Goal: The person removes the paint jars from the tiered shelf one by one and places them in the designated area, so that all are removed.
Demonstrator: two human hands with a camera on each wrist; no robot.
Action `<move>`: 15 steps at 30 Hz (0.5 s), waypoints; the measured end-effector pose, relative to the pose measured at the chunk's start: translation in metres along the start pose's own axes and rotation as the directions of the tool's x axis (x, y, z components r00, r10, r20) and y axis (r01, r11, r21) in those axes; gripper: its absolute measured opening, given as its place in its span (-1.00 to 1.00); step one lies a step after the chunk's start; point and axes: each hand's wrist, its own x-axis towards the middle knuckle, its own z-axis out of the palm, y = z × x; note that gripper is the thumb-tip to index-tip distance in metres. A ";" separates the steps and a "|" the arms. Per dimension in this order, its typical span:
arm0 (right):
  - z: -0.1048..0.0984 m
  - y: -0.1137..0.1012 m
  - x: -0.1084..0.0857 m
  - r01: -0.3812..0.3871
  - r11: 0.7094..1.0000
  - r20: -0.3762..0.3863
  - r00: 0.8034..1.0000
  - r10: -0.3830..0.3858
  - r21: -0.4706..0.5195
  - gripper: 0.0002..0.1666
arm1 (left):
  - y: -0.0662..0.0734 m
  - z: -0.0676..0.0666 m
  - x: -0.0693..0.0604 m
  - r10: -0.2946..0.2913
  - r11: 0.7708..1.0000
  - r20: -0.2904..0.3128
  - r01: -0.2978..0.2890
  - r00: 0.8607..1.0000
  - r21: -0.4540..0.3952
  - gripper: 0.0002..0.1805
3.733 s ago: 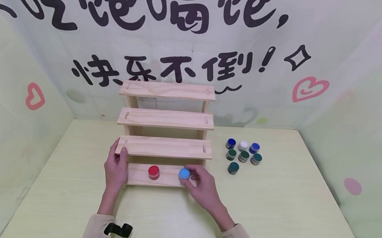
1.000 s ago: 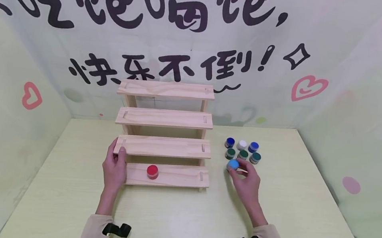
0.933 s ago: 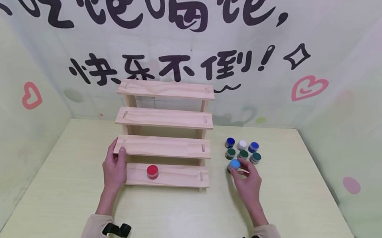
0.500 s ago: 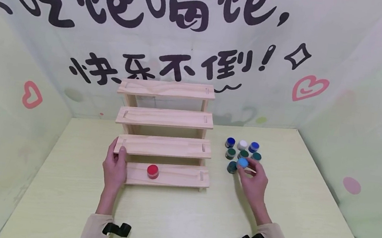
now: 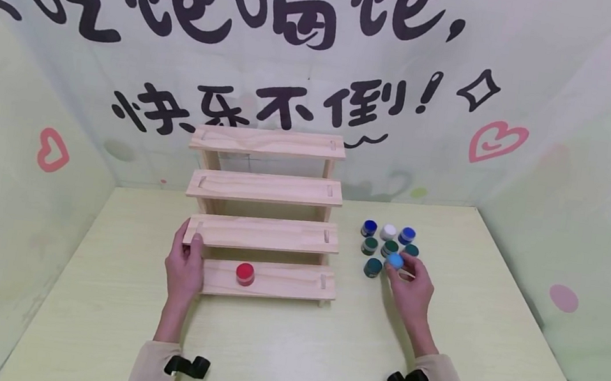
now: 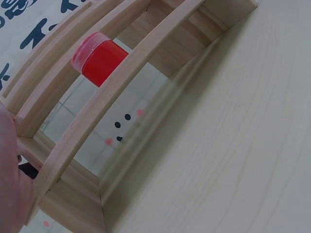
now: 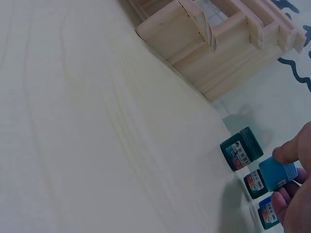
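Observation:
My right hand pinches a light blue paint jar between thumb and fingers, right of the shelf. Just left of it stands a dark teal paint jar; the right wrist view shows the light blue jar close beside dark jars. I cannot tell if it touches the table. With my left hand I grip the left end of a stepped wooden shelf, thumb on top of the second step from the bottom. A red paint jar stands upright on the bottom step, also the red jar in the left wrist view.
Behind my right hand, several jars stand in two rows: dark blue, white and blue at the back, green ones in front. A printed backdrop rises behind the pale wooden table.
The light blue jar has left the right part of the bottom step, carried by my right hand over to the jars on the right. Lately it shifted slightly farther right. My left hand stays put.

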 end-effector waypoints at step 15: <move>0.000 0.015 0.001 -0.044 0.998 0.014 0.999 0.044 -0.035 -0.50 | 0.002 -0.001 -0.001 -0.014 1.000 0.015 0.015 1.000 -0.016 -0.48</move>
